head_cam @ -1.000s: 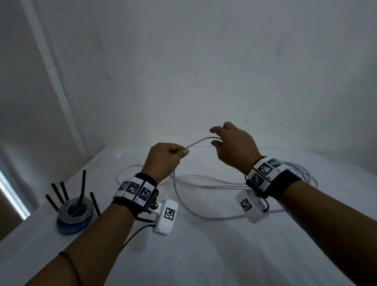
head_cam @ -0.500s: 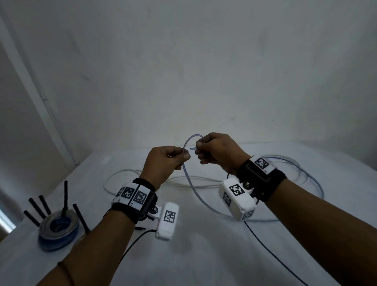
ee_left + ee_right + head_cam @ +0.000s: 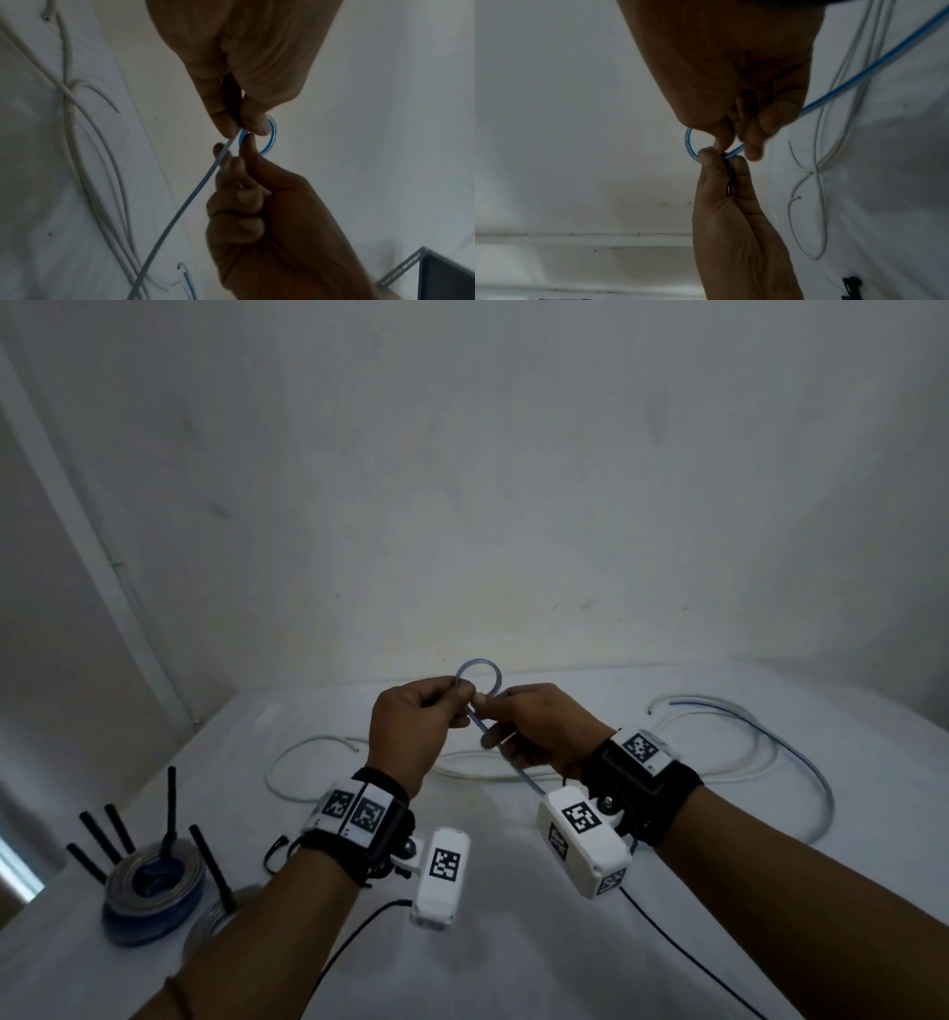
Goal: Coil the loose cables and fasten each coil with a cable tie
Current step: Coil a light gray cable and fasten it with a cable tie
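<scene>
I have both hands up above the white table [image 3: 513, 942], meeting at about the middle of the head view, and the thing that matters is where the blue-striped cable [image 3: 801, 762] leaves them. My left hand [image 3: 411, 737] is clamped on the cable, thumb and forefinger pinching the crossing point of a small loop [image 3: 478, 677] that stands up at twelve o'clock from the knuckles. My right hand [image 3: 544, 731] is curled on the same cable just beside it, at three o'clock from the left, its fingertips touching the left's at the pinch. From there the free run drops toward five o'clock under my right wrist, lies on the table and sweeps out to three o'clock in a wide bend before curving back toward the wall. In the left wrist view the run [image 3: 180, 213] leaves the pinch toward seven o'clock; in the right wrist view it heads off toward two o'clock [image 3: 859, 81]. So the slack lies wholly on the right hand's side, and I judge that hand the nearer one to draw the next turn in, while the left only has to hold the crossing firm. The loop looks tight, and I expect it to spring open if the pinch slackens. The white cables [image 3: 328, 747] lie loose on the table at nine o'clock, apart from my hands, and finished coils [image 3: 149, 896] with black cable ties [image 3: 171, 806] sit at the near left edge.
</scene>
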